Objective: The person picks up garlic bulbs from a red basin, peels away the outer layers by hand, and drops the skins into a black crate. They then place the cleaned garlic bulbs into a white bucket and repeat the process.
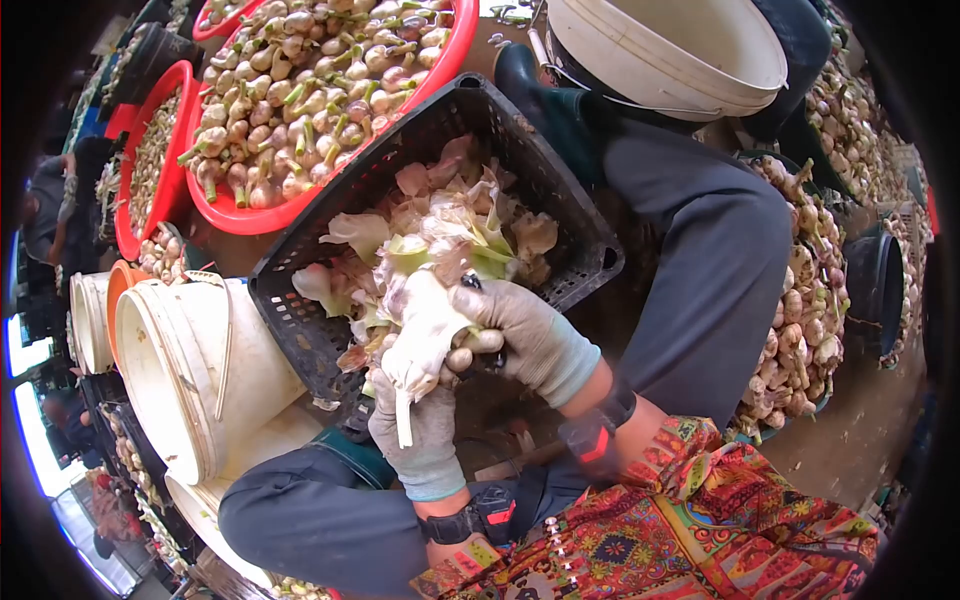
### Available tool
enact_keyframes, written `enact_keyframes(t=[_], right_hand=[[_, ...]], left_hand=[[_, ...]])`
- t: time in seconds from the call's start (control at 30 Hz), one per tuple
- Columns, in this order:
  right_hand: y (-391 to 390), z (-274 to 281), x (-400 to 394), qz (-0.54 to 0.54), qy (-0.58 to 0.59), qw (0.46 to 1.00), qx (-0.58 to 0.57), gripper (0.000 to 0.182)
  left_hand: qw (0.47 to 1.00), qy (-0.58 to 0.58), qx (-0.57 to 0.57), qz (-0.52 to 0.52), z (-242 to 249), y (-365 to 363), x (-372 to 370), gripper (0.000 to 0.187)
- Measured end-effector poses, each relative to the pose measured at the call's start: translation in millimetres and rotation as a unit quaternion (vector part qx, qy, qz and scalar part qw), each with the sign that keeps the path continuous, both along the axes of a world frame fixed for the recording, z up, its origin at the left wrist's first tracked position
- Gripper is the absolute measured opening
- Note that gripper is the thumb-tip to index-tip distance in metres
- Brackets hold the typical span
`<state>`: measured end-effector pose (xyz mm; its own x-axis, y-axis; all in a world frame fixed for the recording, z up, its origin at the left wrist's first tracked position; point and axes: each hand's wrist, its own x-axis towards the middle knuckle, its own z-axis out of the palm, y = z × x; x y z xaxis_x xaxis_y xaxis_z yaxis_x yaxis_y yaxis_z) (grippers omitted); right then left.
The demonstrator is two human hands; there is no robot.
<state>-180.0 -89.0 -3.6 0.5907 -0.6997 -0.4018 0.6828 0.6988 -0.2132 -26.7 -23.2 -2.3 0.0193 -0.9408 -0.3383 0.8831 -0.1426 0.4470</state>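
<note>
My left hand [415, 435], in a grey work glove, is closed round the lower end of a garlic bulb [425, 325] with loose white skin and a short stem pointing down. From the other side my right hand [530, 335], gloved too, has its fingers curled against the same garlic. Small black parts of something show at its thumb and under its fingers; what it is stays mostly hidden. Both hands are over a black plastic crate [555, 185], which holds a heap of papery garlic skins [440, 205].
A red tub [465, 40] full of trimmed garlic stands beyond the crate. White buckets [200, 370] are at left, and another white bucket [680, 60] is at top right. Untrimmed garlic [800, 330] is piled right of my knee. Other people are at the far left.
</note>
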Motion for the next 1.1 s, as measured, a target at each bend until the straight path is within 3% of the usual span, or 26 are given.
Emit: enact_keyframes(t=[0.03,0.07,0.1,0.17,0.2,0.23,0.27,0.3,0.33,0.37,0.43,0.53,0.63,0.7,0.8,0.87,0.9,0.97,1.0,1.07,1.1], right_hand=[[-1,4,-4,-0.023,-0.027,0.997,0.073,0.022],[-6,3,-10,-0.108,-0.164,0.967,0.166,0.018],[-13,-6,-11,-0.162,-0.259,0.932,0.193,0.014],[-20,-8,-27,-0.231,-0.271,0.924,0.135,0.013],[-22,-6,-32,-0.176,-0.102,0.979,0.020,0.018],[-24,-4,-26,-0.075,0.284,0.937,-0.190,0.019],[-18,-11,-14,-0.085,0.510,0.801,-0.302,0.018],[-12,-11,-4,-0.091,0.696,0.599,-0.385,0.019],[-6,-12,0,-0.132,0.686,0.593,-0.400,0.019],[1,-7,-1,-0.069,0.603,0.696,-0.383,0.021],[16,17,5,-0.024,0.449,0.817,-0.361,0.025],[20,18,11,-0.011,0.549,0.721,-0.423,0.028],[15,19,8,0.010,0.538,0.742,-0.400,0.026],[13,14,10,0.015,0.544,0.744,-0.387,0.024],[12,10,12,0.000,0.577,0.726,-0.374,0.022],[5,7,15,0.024,0.501,0.817,-0.286,0.021],[3,-1,18,0.047,0.361,0.915,-0.174,0.021],[2,-2,14,0.038,0.312,0.939,-0.141,0.024],[1,0,10,0.041,0.316,0.937,-0.143,0.024],[-1,5,6,0.038,0.491,0.787,-0.373,0.030],[-1,2,8,0.045,0.491,0.786,-0.372,0.030]], left_hand=[[0.998,0.054,-0.034,-0.007,2,1,-2,0.048],[0.983,0.163,-0.086,0.008,0,0,-5,0.047],[0.983,0.161,-0.093,0.006,4,1,-4,0.047],[0.982,0.171,-0.066,0.042,12,3,0,0.044],[0.981,0.176,-0.053,0.061,16,4,1,0.043],[0.981,0.175,-0.057,0.058,17,4,0,0.043],[0.989,0.123,-0.040,0.068,17,4,-1,0.042],[0.994,0.072,-0.026,0.076,15,1,-1,0.041],[0.992,0.091,-0.049,0.066,12,2,-2,0.040],[0.993,0.090,-0.053,0.064,12,1,-4,0.040],[0.997,0.001,-0.024,0.073,13,2,-7,0.037],[0.995,-0.060,0.009,0.080,13,0,-12,0.037],[0.992,-0.101,0.019,0.070,6,-2,-12,0.038],[0.970,-0.231,-0.021,0.069,7,-3,-18,0.039],[0.976,-0.209,0.005,0.064,1,-1,-18,0.038],[0.982,-0.177,0.007,0.065,-5,-2,-12,0.037],[0.987,-0.150,0.015,0.058,-9,-1,-7,0.040],[0.992,-0.117,0.022,0.052,-7,-2,0,0.043],[0.992,-0.120,0.045,0.013,-1,-3,5,0.044],[0.984,-0.161,0.078,-0.005,8,-5,7,0.049],[0.984,-0.158,0.083,-0.001,12,-6,8,0.049]])
